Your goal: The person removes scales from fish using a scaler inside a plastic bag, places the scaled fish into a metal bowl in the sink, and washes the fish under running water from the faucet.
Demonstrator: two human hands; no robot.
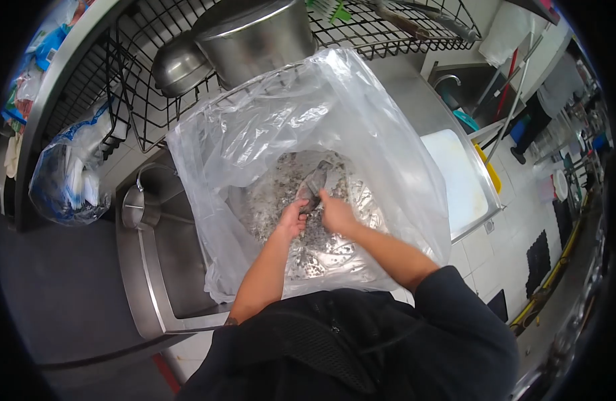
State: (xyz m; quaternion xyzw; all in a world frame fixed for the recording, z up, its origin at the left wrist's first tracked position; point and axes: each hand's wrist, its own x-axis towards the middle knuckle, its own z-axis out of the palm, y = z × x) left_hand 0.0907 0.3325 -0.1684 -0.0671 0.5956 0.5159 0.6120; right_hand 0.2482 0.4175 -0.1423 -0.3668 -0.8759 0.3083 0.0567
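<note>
Inside a large clear plastic bag (405,157), my left hand (292,219) is closed around a dark grey fish (316,179), whose far end points up and slightly right. My right hand (337,215) is closed against the fish's right side. What its fingers hold, if anything, is too small and hidden to make out. Small grey flecks that look like fish scales (271,187) lie thickly on the bag's bottom around the fish and cling to its wall.
A metal sink (177,257) lies left of the bag, with a steel pot (139,208) at its edge. Behind, a black wire rack (378,41) carries a large pot (258,43) and a metal bowl (179,65). A white board (458,177) lies right; a person (555,93) stands farther off.
</note>
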